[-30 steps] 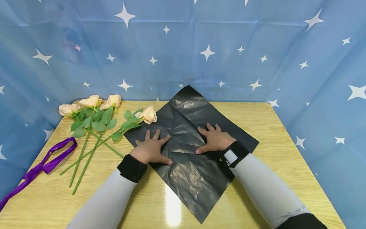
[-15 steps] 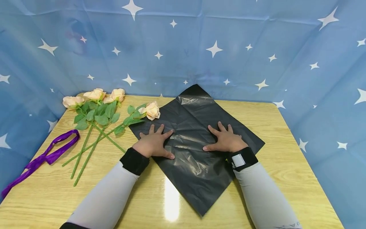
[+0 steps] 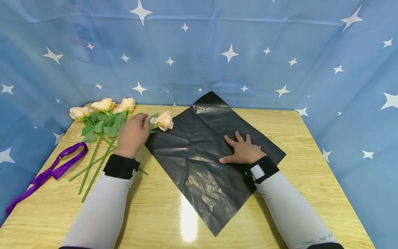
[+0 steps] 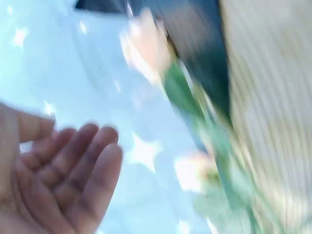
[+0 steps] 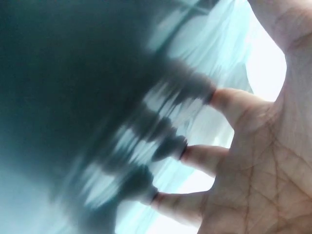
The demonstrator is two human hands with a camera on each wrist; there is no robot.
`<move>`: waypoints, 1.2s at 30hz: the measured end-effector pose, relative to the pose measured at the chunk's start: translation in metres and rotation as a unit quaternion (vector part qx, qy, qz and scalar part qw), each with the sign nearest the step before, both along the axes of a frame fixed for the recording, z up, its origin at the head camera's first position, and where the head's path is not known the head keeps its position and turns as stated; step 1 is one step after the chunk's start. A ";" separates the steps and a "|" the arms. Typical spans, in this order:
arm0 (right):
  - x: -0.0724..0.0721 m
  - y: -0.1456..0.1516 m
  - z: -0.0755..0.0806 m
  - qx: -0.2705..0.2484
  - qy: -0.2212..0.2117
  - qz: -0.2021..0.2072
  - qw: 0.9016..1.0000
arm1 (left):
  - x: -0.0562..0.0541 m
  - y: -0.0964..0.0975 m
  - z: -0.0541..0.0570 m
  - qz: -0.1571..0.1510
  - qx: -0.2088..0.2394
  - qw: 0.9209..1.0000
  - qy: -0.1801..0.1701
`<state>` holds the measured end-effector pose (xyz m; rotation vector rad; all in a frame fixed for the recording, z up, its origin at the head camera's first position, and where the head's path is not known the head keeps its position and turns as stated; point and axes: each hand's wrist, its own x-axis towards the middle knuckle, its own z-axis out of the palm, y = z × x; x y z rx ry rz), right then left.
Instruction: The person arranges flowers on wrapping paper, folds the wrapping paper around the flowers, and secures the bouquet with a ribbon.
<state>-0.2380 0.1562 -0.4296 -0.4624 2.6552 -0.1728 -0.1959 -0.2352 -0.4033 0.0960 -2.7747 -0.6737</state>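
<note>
A black, creased, glossy sheet (image 3: 202,183) lies on the table like a diamond. My right hand (image 3: 244,152) rests on its right half, fingers spread; the right wrist view has that palm (image 5: 263,161) with fingertips against the sheet. Over the flower stems to the left is my left hand (image 3: 133,136), hiding part of a single peach rose (image 3: 165,121) whose bloom overlaps the sheet's left edge. In the left wrist view the left hand (image 4: 63,180) has loosely bent fingers holding nothing, apart from the blurred rose (image 4: 146,46).
Several more peach roses (image 3: 80,112) lie at the table's back left, their green stems (image 3: 93,173) crossing toward the front. A looped purple ribbon (image 3: 69,162) lies at the left edge. A blue curtain (image 3: 199,52) with white stars stands behind the wooden table (image 3: 311,193).
My left hand has left the black sheet and moved left over the rose stems. My right hand stays on the sheet. The head view has shifted slightly.
</note>
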 end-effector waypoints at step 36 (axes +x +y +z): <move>-0.004 -0.001 -0.004 0.004 0.000 0.006 1.000 | 0.019 -0.106 -0.014 0.254 0.400 0.876 -0.092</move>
